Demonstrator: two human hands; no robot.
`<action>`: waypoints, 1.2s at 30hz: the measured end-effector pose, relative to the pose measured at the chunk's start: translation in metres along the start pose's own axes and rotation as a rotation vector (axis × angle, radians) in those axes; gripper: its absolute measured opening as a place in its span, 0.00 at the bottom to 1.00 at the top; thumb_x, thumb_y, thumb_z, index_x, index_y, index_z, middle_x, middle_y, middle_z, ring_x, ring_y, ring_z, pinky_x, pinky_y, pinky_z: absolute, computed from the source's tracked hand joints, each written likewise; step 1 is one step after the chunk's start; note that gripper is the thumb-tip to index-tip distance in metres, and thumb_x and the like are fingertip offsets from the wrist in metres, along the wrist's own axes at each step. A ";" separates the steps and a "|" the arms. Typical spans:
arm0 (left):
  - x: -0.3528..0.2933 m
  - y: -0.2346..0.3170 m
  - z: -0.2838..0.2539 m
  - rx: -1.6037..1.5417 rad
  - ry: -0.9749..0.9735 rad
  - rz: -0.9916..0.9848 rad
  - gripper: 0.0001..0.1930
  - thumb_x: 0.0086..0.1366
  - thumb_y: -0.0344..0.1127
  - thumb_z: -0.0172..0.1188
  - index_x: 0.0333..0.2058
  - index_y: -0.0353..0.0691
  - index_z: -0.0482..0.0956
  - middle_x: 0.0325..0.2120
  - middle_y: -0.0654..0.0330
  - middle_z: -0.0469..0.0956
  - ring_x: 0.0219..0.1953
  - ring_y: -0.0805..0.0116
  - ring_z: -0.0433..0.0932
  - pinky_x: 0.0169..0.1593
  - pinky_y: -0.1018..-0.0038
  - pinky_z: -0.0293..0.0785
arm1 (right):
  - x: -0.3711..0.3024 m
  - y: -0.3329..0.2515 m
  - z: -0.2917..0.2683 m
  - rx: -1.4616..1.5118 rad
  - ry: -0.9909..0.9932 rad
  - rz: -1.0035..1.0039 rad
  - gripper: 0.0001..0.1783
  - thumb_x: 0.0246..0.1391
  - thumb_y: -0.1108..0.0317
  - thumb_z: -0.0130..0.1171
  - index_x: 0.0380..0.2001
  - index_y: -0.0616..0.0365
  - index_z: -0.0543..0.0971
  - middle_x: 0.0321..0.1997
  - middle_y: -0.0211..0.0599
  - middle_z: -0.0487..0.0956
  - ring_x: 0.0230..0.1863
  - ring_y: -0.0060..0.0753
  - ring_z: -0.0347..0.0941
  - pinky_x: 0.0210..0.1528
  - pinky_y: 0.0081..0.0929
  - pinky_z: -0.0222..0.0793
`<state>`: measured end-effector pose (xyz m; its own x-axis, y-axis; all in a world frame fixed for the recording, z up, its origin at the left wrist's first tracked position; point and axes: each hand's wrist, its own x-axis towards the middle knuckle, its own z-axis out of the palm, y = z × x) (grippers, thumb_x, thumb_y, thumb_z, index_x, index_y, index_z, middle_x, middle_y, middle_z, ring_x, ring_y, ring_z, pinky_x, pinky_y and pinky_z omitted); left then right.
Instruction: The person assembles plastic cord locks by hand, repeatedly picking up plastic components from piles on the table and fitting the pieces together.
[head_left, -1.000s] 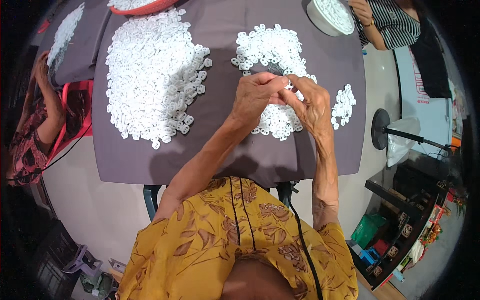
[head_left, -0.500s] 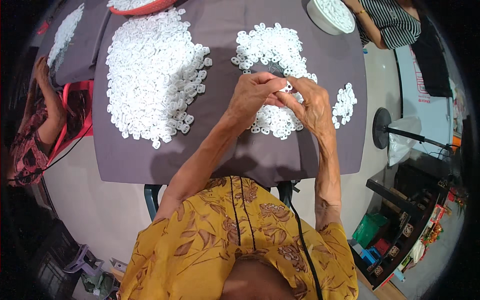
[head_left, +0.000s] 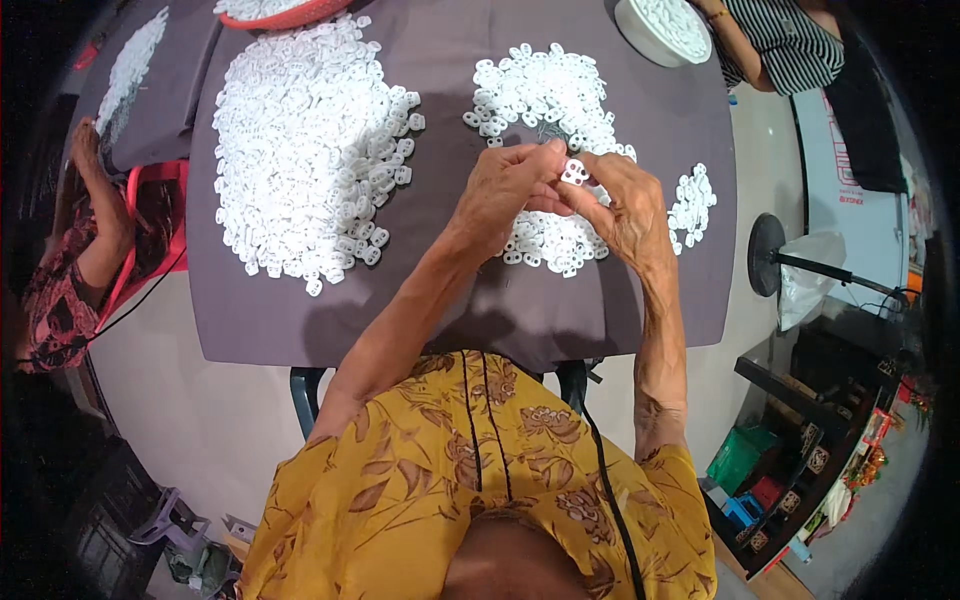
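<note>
White piece (head_left: 574, 172) with dark spots is between the two hands, pinched by the thumb and finger of the right hand (head_left: 630, 205). It lies at those fingertips, on their left side. The left hand (head_left: 500, 190) is just beside it on the other side, with its fingers curled in; I cannot tell if they pinch anything. The right hand is nearer. The piece is too small to tell which way its long side points. The right forearm comes almost straight up, and its wrist bends left. The left forearm slants up to the right.

Under and past the hands is a middle pile (head_left: 540, 85) of white pieces, with a thin grey bunch (head_left: 550, 130) in its gap. A big pile (head_left: 300, 150) is to the left, and a little pile (head_left: 692, 208) to the right, all on a grey-brown cloth (head_left: 440, 300).
</note>
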<state>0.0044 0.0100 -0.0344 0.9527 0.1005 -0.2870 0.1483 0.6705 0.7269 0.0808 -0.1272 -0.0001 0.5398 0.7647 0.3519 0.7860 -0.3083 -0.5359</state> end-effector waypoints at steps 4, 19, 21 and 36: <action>0.000 -0.002 -0.001 0.055 -0.016 0.015 0.13 0.60 0.39 0.53 0.31 0.32 0.75 0.24 0.59 0.75 0.25 0.75 0.75 0.33 0.79 0.75 | 0.002 -0.003 -0.002 -0.014 0.000 -0.017 0.16 0.39 0.67 0.65 0.31 0.67 0.76 0.22 0.42 0.74 0.22 0.36 0.70 0.22 0.27 0.64; 0.001 -0.006 0.002 0.021 -0.002 0.063 0.12 0.59 0.36 0.54 0.32 0.31 0.75 0.24 0.58 0.76 0.24 0.73 0.76 0.32 0.80 0.75 | 0.006 -0.002 -0.005 -0.059 -0.067 -0.029 0.12 0.39 0.68 0.62 0.25 0.66 0.75 0.19 0.43 0.73 0.22 0.44 0.71 0.28 0.34 0.67; 0.000 -0.004 0.003 0.033 0.004 0.052 0.12 0.59 0.36 0.54 0.32 0.31 0.75 0.24 0.58 0.76 0.24 0.73 0.76 0.32 0.80 0.75 | 0.006 -0.002 -0.005 -0.036 -0.059 -0.036 0.12 0.39 0.68 0.62 0.25 0.67 0.75 0.18 0.43 0.73 0.22 0.44 0.71 0.28 0.34 0.67; -0.001 -0.008 0.008 0.012 0.045 0.064 0.11 0.59 0.36 0.54 0.31 0.32 0.75 0.25 0.61 0.75 0.26 0.76 0.75 0.34 0.81 0.74 | 0.003 -0.001 -0.001 -0.014 0.006 -0.012 0.12 0.38 0.69 0.62 0.26 0.66 0.75 0.18 0.42 0.72 0.23 0.42 0.70 0.30 0.33 0.67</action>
<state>0.0042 -0.0008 -0.0346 0.9474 0.1759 -0.2673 0.0910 0.6527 0.7521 0.0816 -0.1249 0.0023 0.5319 0.7649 0.3634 0.7968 -0.3069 -0.5204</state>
